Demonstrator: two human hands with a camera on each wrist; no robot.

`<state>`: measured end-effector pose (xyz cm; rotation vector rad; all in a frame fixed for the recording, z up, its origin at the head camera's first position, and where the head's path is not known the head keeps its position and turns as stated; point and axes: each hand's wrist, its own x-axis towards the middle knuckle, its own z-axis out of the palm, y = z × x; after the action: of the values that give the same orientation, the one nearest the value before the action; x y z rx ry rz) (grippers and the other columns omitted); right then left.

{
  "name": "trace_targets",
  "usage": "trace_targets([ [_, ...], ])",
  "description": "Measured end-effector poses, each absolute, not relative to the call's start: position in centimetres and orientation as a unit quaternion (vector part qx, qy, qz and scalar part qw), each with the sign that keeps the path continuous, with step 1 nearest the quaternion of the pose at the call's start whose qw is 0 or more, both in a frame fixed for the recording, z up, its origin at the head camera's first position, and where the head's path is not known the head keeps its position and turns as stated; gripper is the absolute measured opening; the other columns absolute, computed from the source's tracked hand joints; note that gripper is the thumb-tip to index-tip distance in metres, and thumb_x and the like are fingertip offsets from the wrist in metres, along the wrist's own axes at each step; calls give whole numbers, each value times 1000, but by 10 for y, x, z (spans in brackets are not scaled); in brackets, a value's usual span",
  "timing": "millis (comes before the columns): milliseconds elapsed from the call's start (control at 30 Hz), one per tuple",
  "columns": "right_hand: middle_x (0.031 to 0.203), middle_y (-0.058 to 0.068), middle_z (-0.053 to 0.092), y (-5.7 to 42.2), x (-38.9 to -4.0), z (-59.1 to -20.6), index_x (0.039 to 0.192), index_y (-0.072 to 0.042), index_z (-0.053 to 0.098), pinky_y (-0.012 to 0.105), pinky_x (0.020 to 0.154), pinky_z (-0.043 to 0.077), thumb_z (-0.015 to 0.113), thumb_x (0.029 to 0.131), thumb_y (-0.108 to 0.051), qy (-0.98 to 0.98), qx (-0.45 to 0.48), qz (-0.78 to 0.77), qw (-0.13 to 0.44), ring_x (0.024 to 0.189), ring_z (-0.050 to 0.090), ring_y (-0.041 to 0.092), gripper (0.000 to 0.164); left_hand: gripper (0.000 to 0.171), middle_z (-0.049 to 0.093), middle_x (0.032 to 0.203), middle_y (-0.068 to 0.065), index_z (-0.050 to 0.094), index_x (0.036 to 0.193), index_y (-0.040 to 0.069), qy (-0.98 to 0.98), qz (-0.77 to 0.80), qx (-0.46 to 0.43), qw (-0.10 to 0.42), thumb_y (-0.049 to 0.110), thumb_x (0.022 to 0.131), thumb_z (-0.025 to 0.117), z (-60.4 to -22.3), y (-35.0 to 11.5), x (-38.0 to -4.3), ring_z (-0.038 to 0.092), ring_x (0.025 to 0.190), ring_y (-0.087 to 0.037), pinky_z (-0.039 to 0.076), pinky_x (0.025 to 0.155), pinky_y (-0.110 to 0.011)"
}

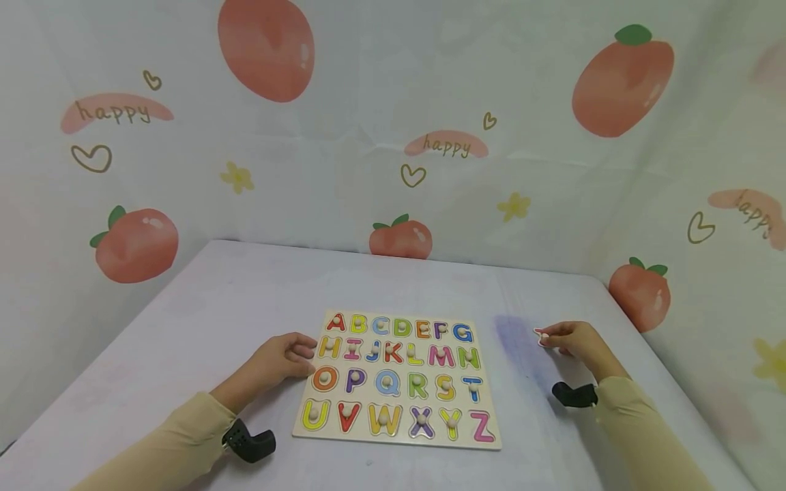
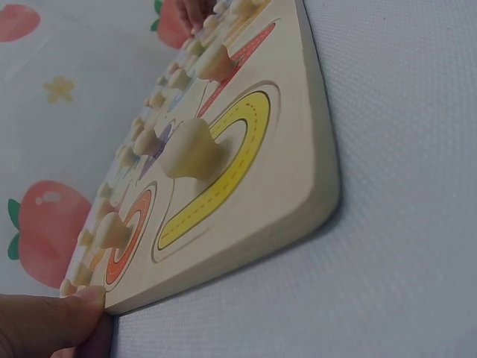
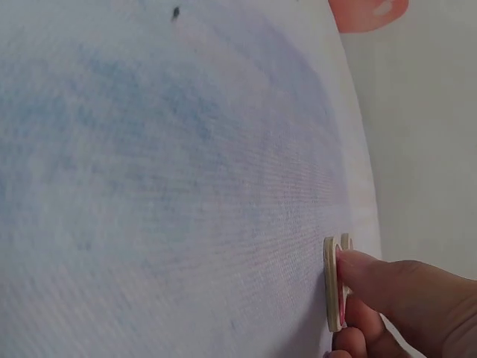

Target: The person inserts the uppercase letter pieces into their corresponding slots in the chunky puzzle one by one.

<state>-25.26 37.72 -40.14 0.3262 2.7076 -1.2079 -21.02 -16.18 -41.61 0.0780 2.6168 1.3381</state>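
Observation:
A wooden alphabet puzzle board lies flat on the table, its colourful letters bearing round knobs. The pink Z place at the near right corner shows no knob. Fingers of my left hand touch the board's left edge beside the H and O; in the left wrist view the thumb meets that edge. Off to the right of the board, my right hand pinches a small wooden letter piece. Its pale edge and pink face show in the right wrist view, but its shape is mostly hidden.
The white table has a bluish-purple patch between the board and my right hand. A patterned cloth with peaches hangs behind and at the sides. Black wrist devices sit on both sleeves.

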Motion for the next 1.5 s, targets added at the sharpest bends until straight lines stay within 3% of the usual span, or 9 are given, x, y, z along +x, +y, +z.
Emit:
trace_targets([
  [400,98,5,68,352,-237,-389,110,2,66,28,71,48,74,85,-29,923,66,-374,60,87,55,19,40,48,63,98,-7,59,121,-3,886,452,27,101,10,78,78,-417,-162,-209,59,81,-14,50,74,-30],
  [767,84,2,63,291,-203,-382,97,-4,69,27,66,45,77,81,-24,932,14,-359,43,79,54,17,27,48,64,98,-6,59,120,-2,889,445,28,100,10,77,79,-418,-163,-211,60,83,-14,51,76,-31],
  [1033,75,0,59,257,-170,-385,93,-8,71,24,59,41,81,77,-21,918,-39,-387,72,72,53,15,23,49,64,98,-6,59,120,-2,889,447,26,97,10,77,79,-420,-162,-212,60,83,-14,52,76,-31],
  [1500,69,-3,57,244,-133,-402,85,-7,65,21,57,40,82,74,-20,890,-102,-422,138,62,53,6,24,48,64,99,-8,59,121,-3,888,449,28,100,9,78,77,-415,-161,-210,61,84,-15,52,77,-32],
])
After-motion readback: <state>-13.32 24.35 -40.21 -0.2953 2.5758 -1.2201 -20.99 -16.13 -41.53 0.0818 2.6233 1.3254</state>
